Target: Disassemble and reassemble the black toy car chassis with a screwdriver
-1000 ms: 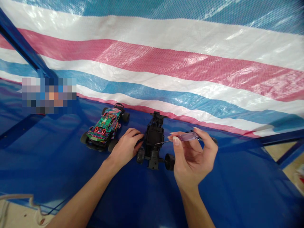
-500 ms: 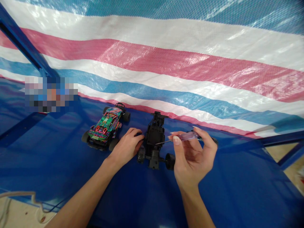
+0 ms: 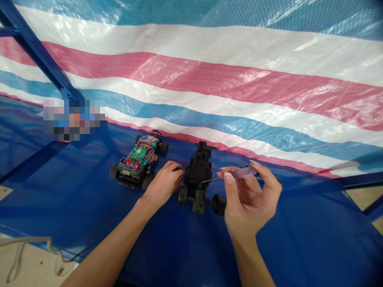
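A black toy car chassis (image 3: 200, 171) lies on the blue table, with a wheel at each near corner. My right hand (image 3: 254, 199) is closed on a screwdriver (image 3: 243, 172) with a clear purple handle. Its thin shaft points left, and the tip is over the lower middle of the chassis. Something dark shows behind these fingers, too covered to name. My left hand (image 3: 165, 177) rests at the chassis's left edge, fingers curled together. Whether it grips anything there is hidden. Left of it stands a toy car (image 3: 140, 157) with a multicoloured body and black wheels.
The blue table (image 3: 185, 255) carries everything. A striped plastic sheet (image 3: 191, 75) hangs along its far side. At left are a blue metal post (image 3: 44, 59) and a pixelated patch (image 3: 74, 119). A pale cable (image 3: 26, 240) runs near the lower-left edge.
The whole view has shifted slightly, so that things sit a little farther right. Both hands, the screwdriver and the chassis keep nearly the same places relative to each other.
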`<action>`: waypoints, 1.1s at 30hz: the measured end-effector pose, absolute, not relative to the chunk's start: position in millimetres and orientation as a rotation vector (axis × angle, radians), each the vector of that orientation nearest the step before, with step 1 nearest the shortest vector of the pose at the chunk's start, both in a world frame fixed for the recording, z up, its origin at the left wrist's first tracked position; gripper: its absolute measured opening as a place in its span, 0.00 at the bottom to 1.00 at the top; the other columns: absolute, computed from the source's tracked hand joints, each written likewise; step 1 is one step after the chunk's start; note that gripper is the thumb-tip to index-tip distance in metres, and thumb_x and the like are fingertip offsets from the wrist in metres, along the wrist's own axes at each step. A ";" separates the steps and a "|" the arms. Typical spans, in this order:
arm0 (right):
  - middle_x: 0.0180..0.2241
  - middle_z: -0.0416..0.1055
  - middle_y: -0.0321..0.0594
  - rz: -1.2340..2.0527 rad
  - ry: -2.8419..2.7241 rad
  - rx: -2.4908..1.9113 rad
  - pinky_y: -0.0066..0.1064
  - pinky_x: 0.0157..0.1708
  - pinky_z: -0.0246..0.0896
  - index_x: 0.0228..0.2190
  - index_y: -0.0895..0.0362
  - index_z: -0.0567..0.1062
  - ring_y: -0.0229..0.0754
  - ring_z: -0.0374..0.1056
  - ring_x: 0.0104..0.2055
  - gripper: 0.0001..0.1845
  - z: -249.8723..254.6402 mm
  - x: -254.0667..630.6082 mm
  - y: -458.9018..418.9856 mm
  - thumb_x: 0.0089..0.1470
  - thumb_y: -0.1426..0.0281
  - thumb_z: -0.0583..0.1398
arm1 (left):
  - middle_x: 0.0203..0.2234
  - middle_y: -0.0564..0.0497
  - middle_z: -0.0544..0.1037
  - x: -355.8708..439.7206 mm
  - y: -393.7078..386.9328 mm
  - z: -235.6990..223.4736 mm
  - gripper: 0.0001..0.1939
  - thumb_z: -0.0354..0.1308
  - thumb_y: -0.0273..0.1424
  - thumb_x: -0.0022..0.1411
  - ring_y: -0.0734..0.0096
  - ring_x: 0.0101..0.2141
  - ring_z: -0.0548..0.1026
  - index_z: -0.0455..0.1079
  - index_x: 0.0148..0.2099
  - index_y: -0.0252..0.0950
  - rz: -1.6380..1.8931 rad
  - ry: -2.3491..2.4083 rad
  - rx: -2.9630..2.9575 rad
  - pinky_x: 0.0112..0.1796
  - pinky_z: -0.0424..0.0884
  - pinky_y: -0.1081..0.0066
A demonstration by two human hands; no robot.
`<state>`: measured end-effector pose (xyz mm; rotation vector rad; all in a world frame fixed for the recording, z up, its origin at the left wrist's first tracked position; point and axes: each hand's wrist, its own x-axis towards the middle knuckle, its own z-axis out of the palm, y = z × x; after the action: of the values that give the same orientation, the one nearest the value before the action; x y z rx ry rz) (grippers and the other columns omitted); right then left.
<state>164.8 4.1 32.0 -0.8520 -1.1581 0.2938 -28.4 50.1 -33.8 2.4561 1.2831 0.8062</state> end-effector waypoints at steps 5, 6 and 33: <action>0.39 0.80 0.35 0.283 -1.141 -0.862 0.37 0.41 0.85 0.57 0.50 0.74 0.40 0.83 0.36 0.28 32.4 164.6 4.2 0.58 0.79 0.70 | 0.45 0.43 0.83 -28.7 50.9 -35.2 0.09 0.59 0.24 0.73 0.57 0.49 0.79 0.82 0.46 0.36 0.853 1.290 2.469 0.51 0.82 0.57; 0.38 0.80 0.35 0.281 -1.136 -0.865 0.38 0.41 0.85 0.57 0.50 0.75 0.40 0.83 0.36 0.29 32.5 164.5 4.2 0.57 0.79 0.70 | 0.46 0.43 0.83 -28.6 51.3 -35.8 0.09 0.60 0.24 0.73 0.57 0.49 0.79 0.82 0.47 0.36 0.880 1.291 2.476 0.51 0.82 0.57; 0.38 0.79 0.38 0.179 -1.076 -0.966 0.46 0.40 0.82 0.56 0.48 0.73 0.46 0.82 0.35 0.26 29.3 171.1 8.8 0.59 0.72 0.71 | 0.38 0.49 0.80 -19.9 31.0 6.4 0.20 0.48 0.18 0.71 0.72 0.36 0.80 0.77 0.56 0.36 1.323 1.272 1.982 0.43 0.77 0.70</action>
<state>171.1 8.8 29.3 -0.9664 -1.0758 0.1787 -19.9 31.0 6.4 1.9822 1.2722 1.3234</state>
